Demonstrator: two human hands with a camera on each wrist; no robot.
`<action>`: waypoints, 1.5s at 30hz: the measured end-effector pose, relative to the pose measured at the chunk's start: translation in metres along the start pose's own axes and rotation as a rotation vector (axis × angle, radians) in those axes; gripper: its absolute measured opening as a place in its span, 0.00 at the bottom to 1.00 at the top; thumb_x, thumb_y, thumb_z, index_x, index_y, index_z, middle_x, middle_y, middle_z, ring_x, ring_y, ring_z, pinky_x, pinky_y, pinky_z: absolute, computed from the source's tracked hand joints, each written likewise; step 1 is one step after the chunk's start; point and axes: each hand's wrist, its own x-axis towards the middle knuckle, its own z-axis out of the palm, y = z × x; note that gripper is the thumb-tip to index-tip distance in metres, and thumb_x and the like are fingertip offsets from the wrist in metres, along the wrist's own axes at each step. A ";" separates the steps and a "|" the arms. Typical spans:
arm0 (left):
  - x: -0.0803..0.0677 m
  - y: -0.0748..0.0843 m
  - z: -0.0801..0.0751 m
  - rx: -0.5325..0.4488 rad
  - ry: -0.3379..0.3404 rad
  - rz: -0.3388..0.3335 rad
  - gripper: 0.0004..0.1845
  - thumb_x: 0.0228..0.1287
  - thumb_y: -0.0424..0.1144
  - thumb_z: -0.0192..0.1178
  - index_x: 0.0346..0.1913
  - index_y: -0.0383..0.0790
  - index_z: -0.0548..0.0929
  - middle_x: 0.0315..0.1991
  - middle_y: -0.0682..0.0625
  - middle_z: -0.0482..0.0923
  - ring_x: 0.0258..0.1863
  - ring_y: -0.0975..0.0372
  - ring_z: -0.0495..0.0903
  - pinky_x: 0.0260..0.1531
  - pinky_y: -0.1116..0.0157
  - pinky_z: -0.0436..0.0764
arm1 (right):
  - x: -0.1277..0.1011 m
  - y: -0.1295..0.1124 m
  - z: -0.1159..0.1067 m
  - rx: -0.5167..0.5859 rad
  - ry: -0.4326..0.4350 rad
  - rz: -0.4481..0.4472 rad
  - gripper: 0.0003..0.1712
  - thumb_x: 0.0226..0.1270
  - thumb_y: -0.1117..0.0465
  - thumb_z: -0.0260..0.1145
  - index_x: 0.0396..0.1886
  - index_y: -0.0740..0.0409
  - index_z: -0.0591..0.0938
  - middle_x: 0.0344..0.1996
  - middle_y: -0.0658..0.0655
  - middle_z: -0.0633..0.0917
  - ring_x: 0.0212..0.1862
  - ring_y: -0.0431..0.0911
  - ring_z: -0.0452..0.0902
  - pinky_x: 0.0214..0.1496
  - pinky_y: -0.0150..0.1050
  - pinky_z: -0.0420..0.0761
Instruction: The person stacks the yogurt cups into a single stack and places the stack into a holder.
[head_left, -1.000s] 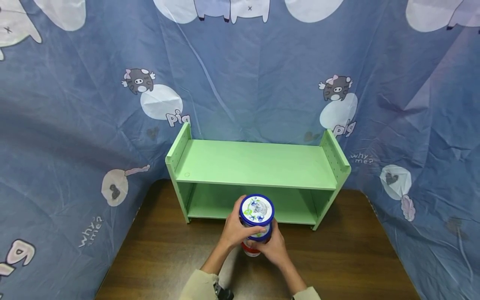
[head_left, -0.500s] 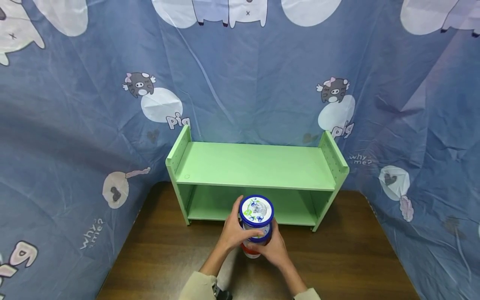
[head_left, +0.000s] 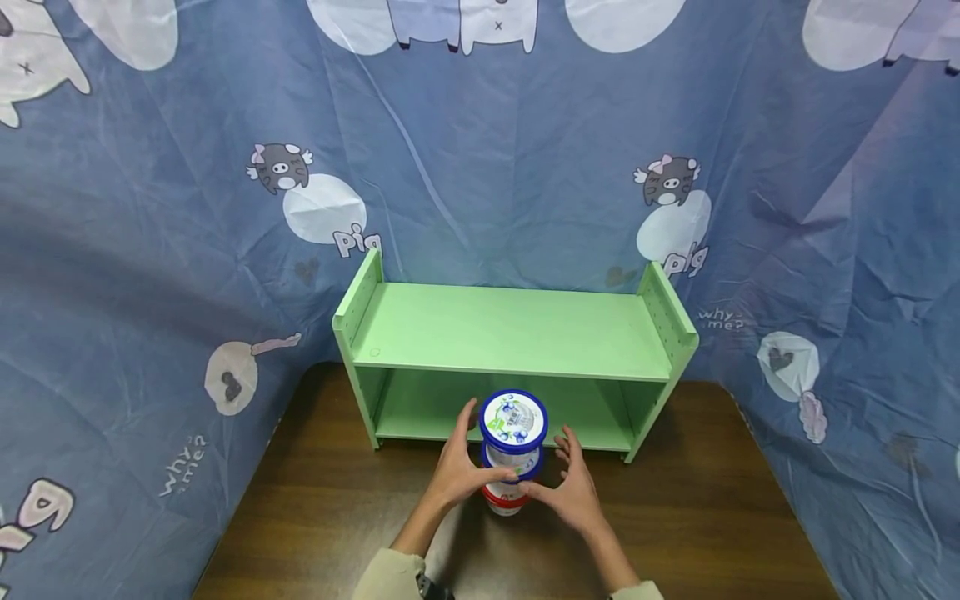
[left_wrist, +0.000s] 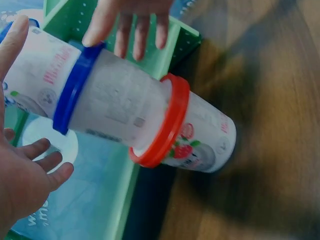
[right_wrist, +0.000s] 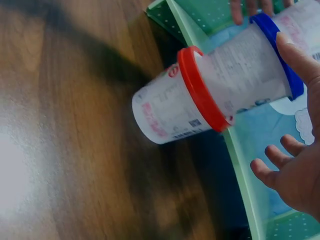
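Note:
Three white tubs stand stacked on the wooden table. A strawberry-printed tub with a red lid (left_wrist: 200,132) is at the bottom; a blue-lidded tub (left_wrist: 112,97) rests on it, and another blue-lidded tub (head_left: 514,421) tops the stack. My left hand (head_left: 463,471) is spread at the stack's left side, thumb across its front. On the other side, my right hand (head_left: 572,493) has its fingers loosely bent and away from the tubs. Both thumbs lie near the middle tub's blue lid; whether they touch it I cannot tell.
A green two-tier shelf (head_left: 510,329) stands just behind the stack, with raised side panels. Brown tabletop (head_left: 315,517) extends on both sides. A blue curtain (head_left: 480,167) printed with pigs hangs behind and around the table.
Both hands have let go of the tubs and spread apart, the right hand moving farther out to the right. The stack stays standing in place.

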 end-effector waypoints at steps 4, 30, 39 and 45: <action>-0.003 -0.011 -0.001 0.005 0.002 -0.001 0.67 0.32 0.46 0.83 0.77 0.48 0.50 0.69 0.38 0.66 0.70 0.44 0.64 0.65 0.40 0.66 | 0.000 0.000 -0.007 -0.008 0.018 -0.011 0.67 0.42 0.53 0.82 0.77 0.50 0.49 0.72 0.67 0.64 0.70 0.64 0.62 0.66 0.64 0.68; -0.015 -0.050 0.009 0.025 0.010 -0.014 0.68 0.29 0.45 0.83 0.76 0.39 0.52 0.69 0.31 0.64 0.69 0.42 0.65 0.67 0.40 0.63 | 0.006 -0.020 -0.061 0.023 0.204 0.017 0.57 0.57 0.53 0.74 0.77 0.50 0.47 0.72 0.60 0.65 0.72 0.58 0.61 0.68 0.58 0.68; -0.018 -0.058 0.015 0.019 0.016 -0.035 0.69 0.27 0.45 0.84 0.75 0.38 0.51 0.69 0.32 0.65 0.69 0.41 0.65 0.67 0.39 0.62 | 0.010 -0.028 -0.079 0.085 0.380 0.001 0.48 0.60 0.54 0.71 0.75 0.48 0.55 0.67 0.54 0.71 0.68 0.49 0.67 0.63 0.38 0.71; -0.021 -0.065 0.017 0.010 0.014 -0.030 0.69 0.27 0.44 0.83 0.75 0.38 0.51 0.69 0.31 0.65 0.68 0.40 0.65 0.67 0.39 0.62 | 0.015 -0.032 -0.091 0.073 0.518 -0.008 0.42 0.60 0.53 0.71 0.71 0.51 0.61 0.63 0.55 0.75 0.63 0.46 0.72 0.56 0.30 0.73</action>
